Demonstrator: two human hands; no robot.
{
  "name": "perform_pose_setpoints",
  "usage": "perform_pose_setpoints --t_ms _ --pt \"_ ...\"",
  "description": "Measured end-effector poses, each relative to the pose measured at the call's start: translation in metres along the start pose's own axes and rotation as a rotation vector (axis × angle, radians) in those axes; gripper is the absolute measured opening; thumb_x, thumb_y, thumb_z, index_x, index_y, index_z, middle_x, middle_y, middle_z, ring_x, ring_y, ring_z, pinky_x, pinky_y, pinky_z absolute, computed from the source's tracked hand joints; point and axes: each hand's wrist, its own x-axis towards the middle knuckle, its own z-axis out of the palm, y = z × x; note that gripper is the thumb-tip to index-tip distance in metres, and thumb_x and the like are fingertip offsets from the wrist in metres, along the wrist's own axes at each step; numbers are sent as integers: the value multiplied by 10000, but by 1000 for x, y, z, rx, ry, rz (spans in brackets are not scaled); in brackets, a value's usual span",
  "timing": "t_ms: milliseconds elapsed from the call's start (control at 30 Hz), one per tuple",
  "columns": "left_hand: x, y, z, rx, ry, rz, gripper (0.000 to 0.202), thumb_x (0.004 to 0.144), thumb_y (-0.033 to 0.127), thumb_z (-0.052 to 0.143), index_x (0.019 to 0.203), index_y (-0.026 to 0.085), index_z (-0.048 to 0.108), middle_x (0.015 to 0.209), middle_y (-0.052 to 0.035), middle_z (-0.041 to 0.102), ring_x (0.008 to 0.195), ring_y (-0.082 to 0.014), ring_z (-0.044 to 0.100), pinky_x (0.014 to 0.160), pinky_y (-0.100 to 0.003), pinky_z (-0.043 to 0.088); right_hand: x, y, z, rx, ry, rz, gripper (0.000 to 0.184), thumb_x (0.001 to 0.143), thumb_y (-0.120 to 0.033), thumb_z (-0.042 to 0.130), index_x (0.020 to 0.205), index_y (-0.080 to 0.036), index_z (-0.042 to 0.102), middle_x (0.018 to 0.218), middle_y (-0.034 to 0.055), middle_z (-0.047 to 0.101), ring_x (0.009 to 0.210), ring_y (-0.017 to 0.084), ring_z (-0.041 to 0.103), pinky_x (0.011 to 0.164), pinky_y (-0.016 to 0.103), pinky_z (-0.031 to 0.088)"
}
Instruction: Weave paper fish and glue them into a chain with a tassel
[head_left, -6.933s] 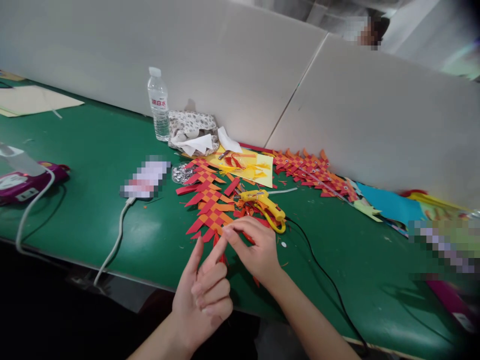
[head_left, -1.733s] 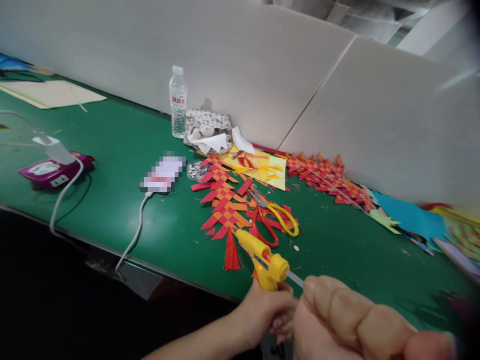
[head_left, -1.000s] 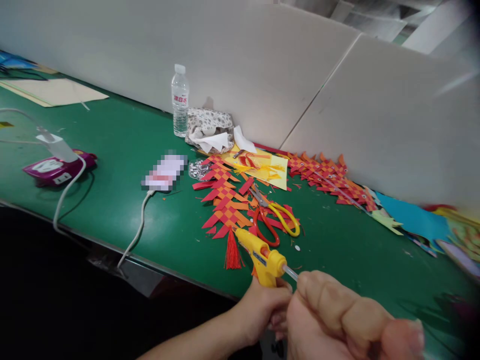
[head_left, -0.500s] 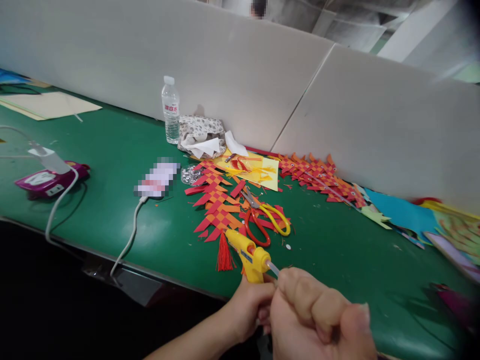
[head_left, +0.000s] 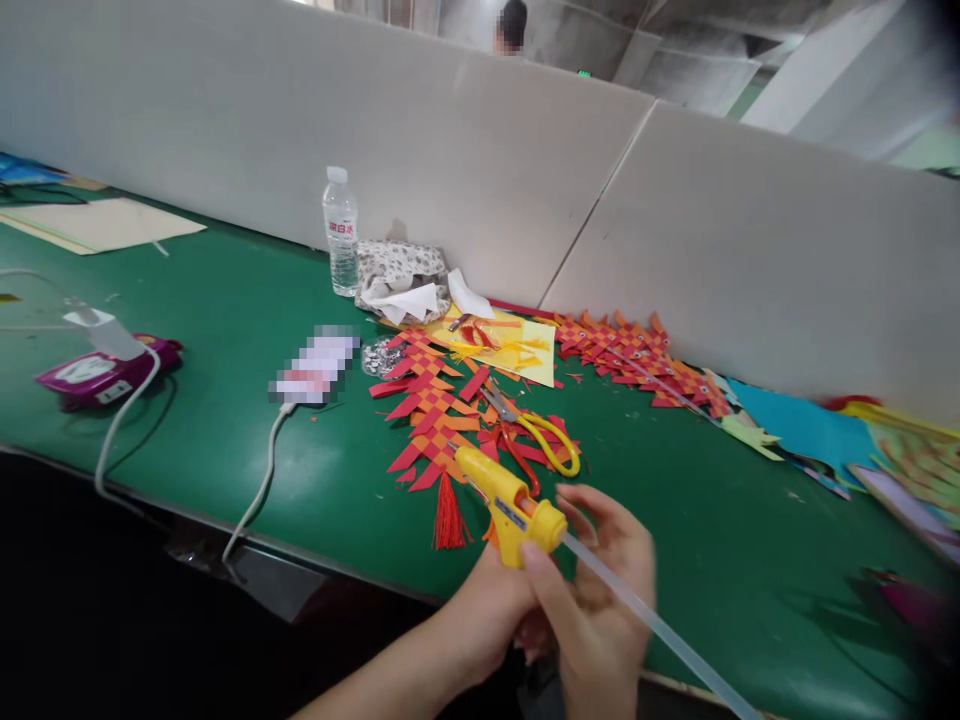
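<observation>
My left hand (head_left: 487,615) is closed round the handle of a yellow hot-glue gun (head_left: 510,500) and holds it above the green table's (head_left: 210,310) near edge. The nozzle points toward a red tassel (head_left: 448,520) on a string of red-and-orange woven paper pieces (head_left: 427,410). A long clear glue stick (head_left: 675,640) juts from the gun's back, down to the right. My right hand (head_left: 607,610) is just behind the gun, fingers spread. Its thumb is by the gun's rear, and the stick crosses the palm.
Red-and-yellow scissors (head_left: 536,445) lie beyond the gun. A water bottle (head_left: 341,235), a patterned cloth bag (head_left: 397,270) and yellow paper (head_left: 517,345) sit by the white partition (head_left: 525,180). More woven pieces (head_left: 637,350) and coloured sheets (head_left: 802,425) lie right. A phone (head_left: 311,365) on a cable and a purple device (head_left: 97,370) lie left.
My right hand has gone from a fist gripping the glue stick to spread fingers. More of the stick now shows behind the gun. My left hand still holds the gun.
</observation>
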Motion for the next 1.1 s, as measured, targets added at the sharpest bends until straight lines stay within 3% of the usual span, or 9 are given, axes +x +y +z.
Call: perform_pose_setpoints --t_ms 133,233,400,533,600,667,767,967,1100 --pt "2 0 -1 4 61 -30 275 589 372 610 645 190 413 372 115 308 294 -21 217 307 -163 172 10 7 -5 -206 -454 275 332 754 -352 606 1052 -206 585 1010 77 633 947 251 586 825 369 461" --pt "5 0 -4 -10 105 35 269 534 228 635 733 167 464 466 96 377 363 -26 290 348 -160 206 19 -1 -2 -223 -585 287 282 799 -355 560 1021 -195 624 1008 68 654 960 245 585 848 351 454" --pt "2 9 -6 -63 16 87 407 478 36 602 870 127 545 692 13 549 624 -88 509 541 -181 379 28 -6 -1 -57 -564 398 346 819 -411 537 1063 -176 609 992 88 662 868 229 613 774 332 483" --pt "-13 11 -11 8 -95 105 525 554 82 653 1053 180 525 1036 -47 558 965 -166 519 774 -253 417 47 1 -12 78 -421 495 404 813 -475 526 1084 -179 572 878 86 673 721 201 624 590 280 482" --pt "-26 13 -15 172 -65 127 625 590 119 678 1169 237 473 1187 -55 509 1060 -182 489 833 -278 406 66 6 -16 78 -396 455 382 806 -482 534 1016 -167 587 779 69 665 683 180 604 595 264 464" --pt "-41 19 -21 391 -37 180 491 710 182 628 1177 249 490 1200 -61 529 1095 -186 489 896 -311 385 87 12 -16 31 -437 441 360 811 -483 524 973 -169 591 679 35 637 600 145 560 560 242 430" --pt "-58 39 -36 779 110 338 135 838 255 503 851 201 626 837 -31 649 849 -159 590 812 -292 418 115 24 -10 32 -552 417 343 809 -486 521 988 -196 564 692 4 618 527 108 493 506 226 380" --pt "-60 73 -88 1342 487 850 146 825 164 495 904 206 611 901 -42 639 874 -177 571 778 -297 434 127 43 -4 -100 -879 362 388 805 -543 487 857 -172 588 656 8 577 494 103 417 468 242 319" --pt "-52 75 -112 1652 464 936 322 833 66 391 899 243 652 1101 -47 610 1051 -201 518 881 -365 412 121 49 -5 -254 -945 244 503 835 -579 396 626 -158 576 501 -19 441 458 91 350 451 243 255"
